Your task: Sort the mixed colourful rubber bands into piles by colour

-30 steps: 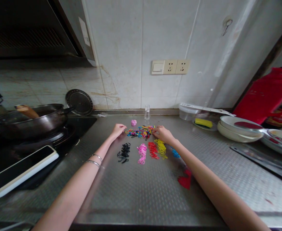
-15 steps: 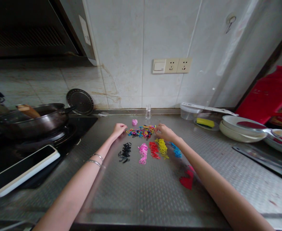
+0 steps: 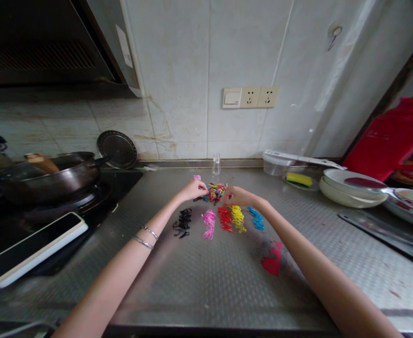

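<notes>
Left hand [image 3: 193,190] and right hand [image 3: 237,196] at the mixed rubber-band pile [image 3: 216,191], near the worktop's [image 3: 206,286] back edge.
Each grip was pinched together at the pile's edge; any band inside was too small to tell. Five colour-sorted piles [image 3: 224,219], black through blue, lay just in front.

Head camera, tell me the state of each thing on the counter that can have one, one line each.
mixed pile, colours tangled together
left hand, fingers curled at the pile's left edge
right hand, fingers curled at its right edge
black pile, sorted, set apart
blue pile, sorted, set apart
tablet, screen dark
wok, on the stove
</notes>
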Tool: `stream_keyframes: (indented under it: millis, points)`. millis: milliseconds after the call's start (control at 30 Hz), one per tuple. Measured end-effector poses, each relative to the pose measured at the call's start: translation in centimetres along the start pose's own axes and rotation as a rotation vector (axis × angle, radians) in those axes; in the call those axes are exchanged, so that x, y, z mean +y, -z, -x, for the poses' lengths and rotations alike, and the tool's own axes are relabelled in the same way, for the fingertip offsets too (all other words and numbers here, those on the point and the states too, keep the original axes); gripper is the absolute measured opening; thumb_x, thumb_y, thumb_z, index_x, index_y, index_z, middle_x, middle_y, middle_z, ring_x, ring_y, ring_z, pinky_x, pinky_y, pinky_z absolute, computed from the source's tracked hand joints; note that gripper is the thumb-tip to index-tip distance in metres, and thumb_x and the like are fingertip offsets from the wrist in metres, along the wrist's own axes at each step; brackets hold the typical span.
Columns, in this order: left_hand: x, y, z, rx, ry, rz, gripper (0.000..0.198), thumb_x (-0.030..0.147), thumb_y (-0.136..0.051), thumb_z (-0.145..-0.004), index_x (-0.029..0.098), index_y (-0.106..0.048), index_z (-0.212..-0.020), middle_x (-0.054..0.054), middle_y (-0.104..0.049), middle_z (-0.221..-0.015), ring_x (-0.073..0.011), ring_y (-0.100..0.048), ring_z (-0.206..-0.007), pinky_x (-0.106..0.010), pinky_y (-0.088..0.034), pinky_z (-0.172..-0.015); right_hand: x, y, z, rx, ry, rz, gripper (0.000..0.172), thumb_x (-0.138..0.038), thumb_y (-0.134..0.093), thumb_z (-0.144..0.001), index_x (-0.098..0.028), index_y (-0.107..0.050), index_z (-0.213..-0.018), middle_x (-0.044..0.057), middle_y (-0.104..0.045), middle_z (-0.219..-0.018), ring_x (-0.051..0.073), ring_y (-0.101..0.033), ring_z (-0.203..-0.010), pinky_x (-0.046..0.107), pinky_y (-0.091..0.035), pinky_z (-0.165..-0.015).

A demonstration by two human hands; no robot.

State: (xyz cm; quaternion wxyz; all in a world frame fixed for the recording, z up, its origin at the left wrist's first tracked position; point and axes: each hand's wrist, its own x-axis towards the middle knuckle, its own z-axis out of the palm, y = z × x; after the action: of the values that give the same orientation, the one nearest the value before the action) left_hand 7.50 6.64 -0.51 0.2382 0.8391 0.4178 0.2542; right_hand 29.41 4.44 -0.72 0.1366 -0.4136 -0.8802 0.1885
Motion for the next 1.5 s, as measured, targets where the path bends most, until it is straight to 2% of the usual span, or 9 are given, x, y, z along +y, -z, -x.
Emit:
stream_keyframes:
  millis: [100, 267, 467, 733, 1000, 1133, 1267, 1367, 1500]
  points:
    - [1.5, -0.9, 0.1, -0.119, -0.034, -0.035, 0.021, 0.020, -0.055, -0.066, 0.007, -0.069, -0.073, -0.005, -0.063, -0.063, -0.0107, -0.050, -0.056, -0.021, -0.035, -0.053, 0.3, 0.1, 0.0, 0.053, -0.029, 0.003, 0.020, -0.016, -0.051, -0.064, -0.015, -0.070, -0.071, 0.002, -0.066, -0.071, 0.011, -0.054, -0.064, 0.018, -0.038, -0.059]
    - [1.6, -2.6, 0.3, -0.153, -0.046, -0.123, 0.017, 0.021, -0.056, -0.066, 0.010, -0.068, -0.070, -0.003, -0.063, -0.062, -0.0104, -0.050, -0.054, -0.020, -0.033, -0.052, 1.5, -0.2, -0.1, 0.203, -0.110, 0.070, 0.020, -0.018, -0.050, -0.066, -0.014, -0.068, -0.071, 0.003, -0.065, -0.069, 0.012, -0.055, -0.065, 0.018, -0.038, -0.057]
    - [0.9, -3.8, 0.3, -0.111, -0.034, -0.222, 0.012, 0.018, -0.056, -0.064, 0.013, -0.066, -0.068, -0.001, -0.062, -0.060, -0.0100, -0.051, -0.055, -0.020, -0.032, -0.052, 2.4, -0.9, -0.2, 0.256, -0.149, 0.092, 0.023, -0.013, -0.049, -0.065, -0.016, -0.068, -0.078, 0.003, -0.066, -0.076, 0.012, -0.056, -0.068, 0.018, -0.039, -0.060]
    - [0.7, -3.9, 0.1, -0.075, 0.019, -0.241, 0.014, 0.019, -0.056, -0.064, 0.013, -0.067, -0.069, -0.001, -0.062, -0.061, -0.0101, -0.050, -0.054, -0.020, -0.033, -0.053, 2.6, -1.8, -0.5, 0.250, -0.071, 0.070, 0.026, -0.010, -0.047, -0.065, -0.017, -0.067, -0.079, 0.002, -0.066, -0.077, 0.013, -0.058, -0.070, 0.018, -0.040, -0.063]
    - [0.5, -3.9, 0.2, -0.067, 0.024, -0.235, 0.017, 0.015, -0.051, -0.064, 0.012, -0.068, -0.067, -0.002, -0.063, -0.062, -0.0105, -0.051, -0.055, -0.020, -0.034, -0.054, 2.4, -1.8, -0.5, 0.271, -0.056, 0.067, 0.027, -0.009, -0.045, -0.065, -0.017, -0.067, -0.078, 0.002, -0.067, -0.076, 0.012, -0.058, -0.068, 0.018, -0.041, -0.063]
    - [1.0, -2.7, 0.5, -0.048, 0.034, -0.163, 0.019, 0.015, -0.051, -0.065, 0.010, -0.068, -0.071, -0.004, -0.065, -0.066, -0.0111, -0.052, -0.057, -0.020, -0.036, -0.055, 2.3, -1.7, -0.4, 0.267, -0.048, 0.067, 0.027, -0.009, -0.046, -0.065, -0.017, -0.067, -0.080, 0.002, -0.067, -0.077, 0.013, -0.058, -0.070, 0.019, -0.041, -0.064]
    - [1.2, -0.1, 1.3, -0.076, 0.025, -0.123, 0.019, 0.016, -0.053, -0.064, 0.009, -0.068, -0.072, -0.004, -0.064, -0.065, -0.0105, -0.051, -0.058, -0.019, -0.036, -0.055, 2.3, -1.7, -0.4, 0.251, -0.042, 0.043, 0.028, -0.008, -0.045, -0.065, -0.016, -0.067, -0.080, 0.002, -0.066, -0.076, 0.012, -0.058, -0.068, 0.018, -0.041, -0.063]
    - [0.6, 2.4, 2.4, -0.146, 0.051, -0.104, 0.017, 0.020, -0.056, -0.063, 0.011, -0.068, -0.071, -0.002, -0.061, -0.061, -0.0097, -0.050, -0.056, -0.019, -0.034, -0.053, 2.1, -1.7, -0.4, 0.235, -0.039, 0.040, 0.026, -0.009, -0.045, -0.066, -0.016, -0.066, -0.080, 0.003, -0.066, -0.075, 0.012, -0.058, -0.067, 0.018, -0.041, -0.063]
    - [-0.7, 5.0, 4.1, -0.303, 0.123, -0.044, 0.017, 0.024, -0.059, -0.060, 0.013, -0.068, -0.069, 0.000, -0.060, -0.057, -0.0089, -0.047, -0.052, -0.019, -0.032, -0.052, 1.8, -1.9, -0.4, 0.213, -0.048, 0.059, 0.024, -0.011, -0.047, -0.068, -0.017, -0.067, -0.080, 0.003, -0.066, -0.075, 0.012, -0.057, -0.067, 0.019, -0.041, -0.064]
